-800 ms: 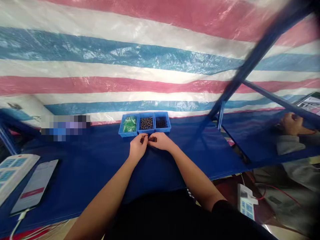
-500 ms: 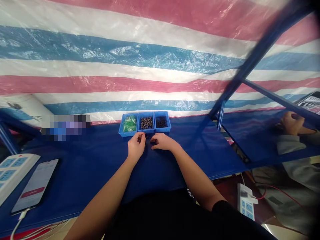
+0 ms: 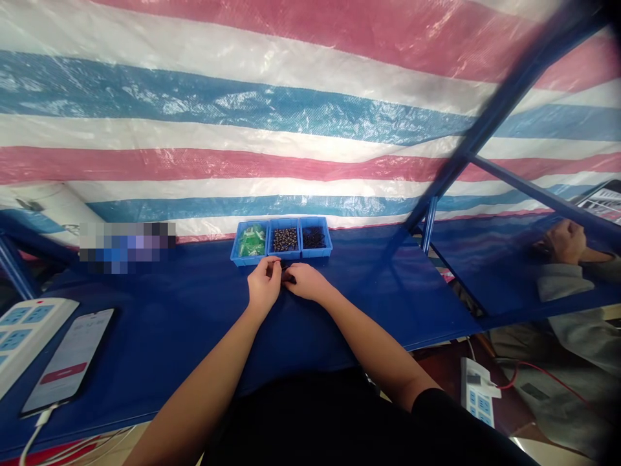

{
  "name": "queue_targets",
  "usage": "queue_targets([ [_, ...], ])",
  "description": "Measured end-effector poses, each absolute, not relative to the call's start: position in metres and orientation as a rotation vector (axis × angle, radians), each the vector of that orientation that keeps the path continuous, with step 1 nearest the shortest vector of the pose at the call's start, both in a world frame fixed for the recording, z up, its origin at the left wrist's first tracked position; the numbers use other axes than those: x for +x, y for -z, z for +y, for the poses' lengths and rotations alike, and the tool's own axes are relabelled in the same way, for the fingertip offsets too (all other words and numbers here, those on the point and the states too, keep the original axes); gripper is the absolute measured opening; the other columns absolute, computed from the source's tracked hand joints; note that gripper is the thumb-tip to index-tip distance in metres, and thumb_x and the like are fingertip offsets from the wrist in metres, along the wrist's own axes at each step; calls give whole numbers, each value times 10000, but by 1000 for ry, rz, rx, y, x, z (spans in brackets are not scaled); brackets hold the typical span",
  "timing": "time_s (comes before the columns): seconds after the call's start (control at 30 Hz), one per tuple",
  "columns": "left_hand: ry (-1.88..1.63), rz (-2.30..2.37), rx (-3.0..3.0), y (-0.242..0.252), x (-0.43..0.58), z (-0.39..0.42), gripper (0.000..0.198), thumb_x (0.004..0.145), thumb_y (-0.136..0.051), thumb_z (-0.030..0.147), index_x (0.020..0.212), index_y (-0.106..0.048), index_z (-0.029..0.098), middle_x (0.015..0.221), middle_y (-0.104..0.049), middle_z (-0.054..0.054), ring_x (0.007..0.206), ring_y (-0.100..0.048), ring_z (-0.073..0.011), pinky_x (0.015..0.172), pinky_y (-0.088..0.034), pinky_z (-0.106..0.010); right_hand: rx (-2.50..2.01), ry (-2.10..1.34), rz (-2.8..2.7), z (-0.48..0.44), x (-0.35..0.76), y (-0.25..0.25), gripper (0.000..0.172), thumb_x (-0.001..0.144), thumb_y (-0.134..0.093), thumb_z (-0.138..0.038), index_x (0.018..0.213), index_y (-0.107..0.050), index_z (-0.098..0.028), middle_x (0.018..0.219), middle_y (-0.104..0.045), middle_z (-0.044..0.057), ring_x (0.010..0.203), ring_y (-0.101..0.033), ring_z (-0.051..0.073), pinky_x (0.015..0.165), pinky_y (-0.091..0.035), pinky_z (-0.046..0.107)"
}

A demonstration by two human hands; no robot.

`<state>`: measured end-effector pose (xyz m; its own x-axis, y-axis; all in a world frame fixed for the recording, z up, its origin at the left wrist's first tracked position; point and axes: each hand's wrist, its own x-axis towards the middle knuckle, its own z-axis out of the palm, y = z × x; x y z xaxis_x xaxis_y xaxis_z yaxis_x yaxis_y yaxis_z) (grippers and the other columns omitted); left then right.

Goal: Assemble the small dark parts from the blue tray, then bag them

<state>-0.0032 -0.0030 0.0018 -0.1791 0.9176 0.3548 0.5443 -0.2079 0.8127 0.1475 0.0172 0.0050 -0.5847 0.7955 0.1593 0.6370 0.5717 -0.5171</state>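
Observation:
Just in front of three small blue bins, my left hand (image 3: 264, 283) and my right hand (image 3: 306, 282) are close together over the blue table. Both have curled fingers. Small dark bits show between the fingertips, too small to name. The left bin (image 3: 239, 261) holds green and clear plastic bags (image 3: 251, 240). In the middle bin (image 3: 285, 256) lie many small brass-and-dark metal parts (image 3: 285, 239). Small black pieces (image 3: 314, 237) fill part of the right bin (image 3: 317, 252).
A phone (image 3: 70, 359) on a white cable and a power strip (image 3: 29, 333) lie at the left. Blue frame bars (image 3: 466, 149) rise at the right. Beyond them are another person's hands (image 3: 563, 241). A second power strip (image 3: 478, 391) is below.
My right hand has moved left, and its fingers now meet those of my left hand. My left hand has hardly moved. The bins stand where they were.

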Motion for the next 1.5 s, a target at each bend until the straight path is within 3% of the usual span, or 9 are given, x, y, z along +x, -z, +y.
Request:
queue_targets([
  [0.3,-1329,1696,1739,-4,-3,-4,240,880,-516,365,995,-654,206,776,-691,-5,671,-639,-145,691,-490,-260,-1173,-626,-2336,16,152,-12,63,741,-628,-184,800,-618,-165,837,-639,49,794,-577,166,723,-439,270],
  [0.53,-1218,1546,1863,-4,-1,-3,265,899,-490,347,1038,-672,212,960,-719,-41,821,-671,-177,776,-511,-289,-1048,-1082,-1782,23,163,-19,103,775,-593,-229,863,-605,-178,792,-647,-3,721,-615,127,696,-494,251],
  [0.73,-1233,1452,1812,-5,1,-6,306,903,-508,380,1134,-618,213,896,-711,-22,756,-662,-155,729,-512,-274,-928,-1296,-1619,28,165,-16,148,793,-621,-287,883,-612,-170,786,-650,5,728,-640,132,702,-531,269],
  [0.97,-1291,1497,1782,-6,0,-6,248,885,-529,413,965,-637,204,824,-695,-20,706,-640,-151,683,-490,-260,-951,-1248,-1638,30,164,-13,210,824,-599,-271,1007,-640,-175,887,-681,29,749,-649,124,726,-541,272],
  [1.23,-1259,1485,1832,-7,0,-7,257,898,-507,414,972,-649,213,837,-687,-15,716,-623,-150,696,-475,-255,-979,-1119,-1703,27,163,-16,265,815,-628,-339,1018,-672,-175,820,-659,19,694,-590,119,679,-497,256],
  [1.37,-1262,1491,1820,-7,1,-8,263,897,-506,416,967,-649,206,796,-680,-10,690,-616,-146,684,-469,-250,-952,-1058,-1702,29,166,-17,280,731,-658,-223,1004,-678,-170,762,-579,-14,618,-497,92,604,-448,223],
  [1.5,-1262,1505,1812,-6,2,-7,258,892,-518,415,968,-652,208,768,-677,-5,669,-613,-144,663,-460,-246,-972,-982,-1680,31,166,-17,335,669,-566,-89,973,-683,-165,825,-592,2,668,-512,96,639,-461,220],
])
